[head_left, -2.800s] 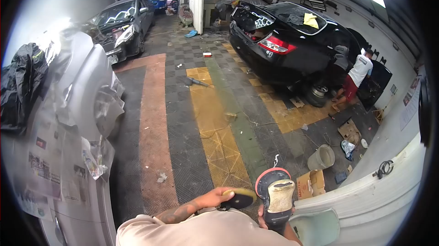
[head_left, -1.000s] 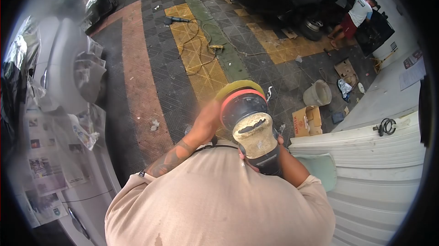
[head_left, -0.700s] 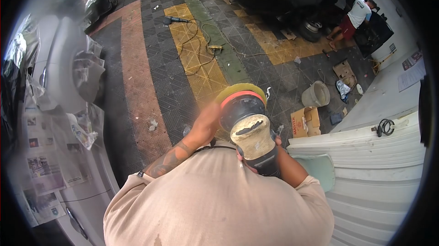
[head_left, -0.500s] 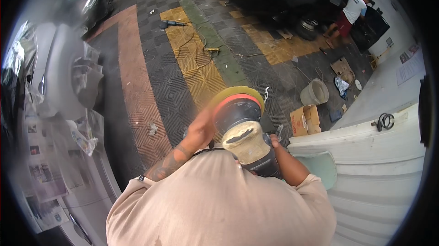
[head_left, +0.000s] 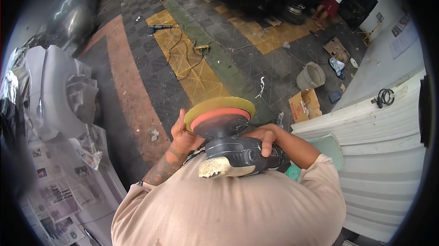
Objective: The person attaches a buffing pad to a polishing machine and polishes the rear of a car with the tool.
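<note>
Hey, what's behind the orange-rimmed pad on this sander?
A yellow disc shows past the orange-rimmed pad, with the left hand at its left edge. The pad covers the disc's middle, and the disc's far side faces away, so neither can be seen.

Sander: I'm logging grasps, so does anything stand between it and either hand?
Nothing visible does for the right hand, which grips the sander. The yellow disc stands between the left hand and the orange pad.

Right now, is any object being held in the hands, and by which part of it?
Yes: the sander, by its dark rear body, in the right hand; the yellow pad, by its edge, in the left hand.
</note>
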A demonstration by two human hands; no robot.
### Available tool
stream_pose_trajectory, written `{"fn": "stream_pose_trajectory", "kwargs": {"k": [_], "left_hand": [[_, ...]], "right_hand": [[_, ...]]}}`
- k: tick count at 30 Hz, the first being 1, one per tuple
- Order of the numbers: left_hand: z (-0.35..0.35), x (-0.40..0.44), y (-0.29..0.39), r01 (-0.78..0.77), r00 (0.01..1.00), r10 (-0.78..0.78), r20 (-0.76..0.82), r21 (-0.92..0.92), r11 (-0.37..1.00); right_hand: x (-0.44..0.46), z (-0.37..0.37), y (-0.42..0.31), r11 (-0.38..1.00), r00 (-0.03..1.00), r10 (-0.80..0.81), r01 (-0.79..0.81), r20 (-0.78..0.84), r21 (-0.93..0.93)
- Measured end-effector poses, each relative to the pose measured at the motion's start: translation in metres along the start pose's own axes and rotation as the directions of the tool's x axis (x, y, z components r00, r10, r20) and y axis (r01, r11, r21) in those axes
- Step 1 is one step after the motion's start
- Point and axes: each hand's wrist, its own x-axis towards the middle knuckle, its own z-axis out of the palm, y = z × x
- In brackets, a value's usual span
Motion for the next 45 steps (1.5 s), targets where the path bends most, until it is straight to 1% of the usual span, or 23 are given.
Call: {"fn": "stream_pose_trajectory", "kwargs": {"k": [4,5,6,7,8,9,10,11,15,17,19,21,23,26,29,31,32,34,35,38,41,43,45], "left_hand": [[0.000,-0.004,0.016,0.019,0.997,-0.019,0.081,-0.004,1.000],[-0.001,0.001,0.027,0.101,0.983,-0.097,0.156,-0.019,0.995],[-0.001,0.008,0.038,0.177,0.956,-0.168,0.239,-0.018,0.984],[-0.005,0.013,0.048,0.146,0.958,-0.142,0.249,0.002,0.989],[-0.010,0.017,0.057,0.137,0.957,-0.209,0.204,0.317,0.938],[0.000,0.029,0.063,0.164,0.941,-0.267,0.206,0.411,0.897],[0.010,0.040,0.069,0.184,0.923,-0.324,0.209,0.501,0.846],[0.030,0.057,0.074,0.252,0.874,-0.384,0.296,0.399,0.881],[0.027,0.064,0.109,0.222,0.847,-0.377,0.374,0.395,0.891],[0.033,0.065,0.131,0.256,0.842,-0.403,0.358,0.392,0.884],[0.017,0.068,0.154,0.203,0.832,-0.379,0.405,0.414,0.887],[0.013,0.069,0.179,0.224,0.862,-0.318,0.394,0.267,0.937],[0.006,0.068,0.204,0.220,0.892,-0.295,0.343,0.242,0.945],[-0.011,0.081,0.235,0.151,0.880,-0.221,0.420,0.193,0.970],[-0.030,0.094,0.269,0.267,0.900,-0.304,0.312,0.155,0.951],[-0.044,0.109,0.293,0.346,0.899,-0.368,0.237,0.129,0.929],[-0.056,0.119,0.304,0.354,0.896,-0.377,0.236,0.135,0.925],[-0.097,0.145,0.327,0.306,0.918,-0.392,0.063,0.518,0.799],[-0.123,0.155,0.340,0.307,0.916,-0.397,0.063,0.525,0.793],[-0.220,0.165,0.382,0.220,0.972,-0.226,-0.056,0.539,0.813],[-0.274,0.192,0.451,0.152,0.986,-0.086,-0.141,0.568,0.809],[-0.260,0.230,0.510,0.078,0.991,-0.029,-0.132,0.380,0.922],[-0.239,0.255,0.548,0.056,0.993,-0.016,-0.117,0.348,0.936]], "right_hand": [[0.011,-0.019,0.001,0.995,0.987,0.040,-0.026,0.156,-0.093],[0.014,-0.026,0.000,0.988,0.975,0.040,-0.006,0.219,-0.156],[0.015,-0.024,-0.009,0.973,0.985,0.038,0.002,0.169,-0.231],[0.020,-0.023,-0.020,0.966,0.981,0.063,-0.013,0.185,-0.258],[0.027,-0.022,-0.029,0.963,0.983,0.077,-0.031,0.165,-0.268],[0.034,-0.022,-0.037,0.959,0.986,0.088,-0.046,0.143,-0.278],[0.035,-0.021,-0.047,0.952,0.981,0.158,-0.122,0.109,-0.281],[0.043,-0.026,-0.053,0.943,0.979,0.168,-0.125,0.116,-0.309],[0.079,-0.053,-0.073,0.920,0.972,0.181,-0.114,0.149,-0.376],[0.098,-0.068,-0.082,0.925,0.960,0.195,-0.112,0.201,-0.363],[0.122,-0.093,-0.090,0.921,0.957,0.188,-0.094,0.220,-0.379],[0.147,-0.114,-0.105,0.905,0.967,0.181,-0.093,0.178,-0.415],[0.181,-0.131,-0.123,0.916,0.963,0.172,-0.080,0.205,-0.394],[0.226,-0.148,-0.157,0.894,0.944,0.196,-0.061,0.265,-0.444],[0.258,-0.177,-0.176,0.903,0.958,0.162,-0.049,0.235,-0.426],[0.277,-0.212,-0.172,0.967,0.936,0.185,-0.119,0.300,-0.226],[0.283,-0.224,-0.176,0.967,0.938,0.177,-0.109,0.299,-0.229],[0.294,-0.252,-0.186,0.975,0.978,0.112,-0.075,0.173,-0.209],[0.302,-0.268,-0.193,0.974,0.979,0.106,-0.068,0.174,-0.215],[0.326,-0.327,-0.213,0.987,0.989,0.059,-0.038,0.139,-0.153],[0.361,-0.404,-0.251,0.990,0.970,-0.035,0.067,0.242,-0.125],[0.385,-0.443,-0.293,0.996,0.968,0.016,0.006,0.252,-0.085],[0.414,-0.467,-0.339,0.999,0.976,0.039,-0.031,0.214,-0.042]]}}
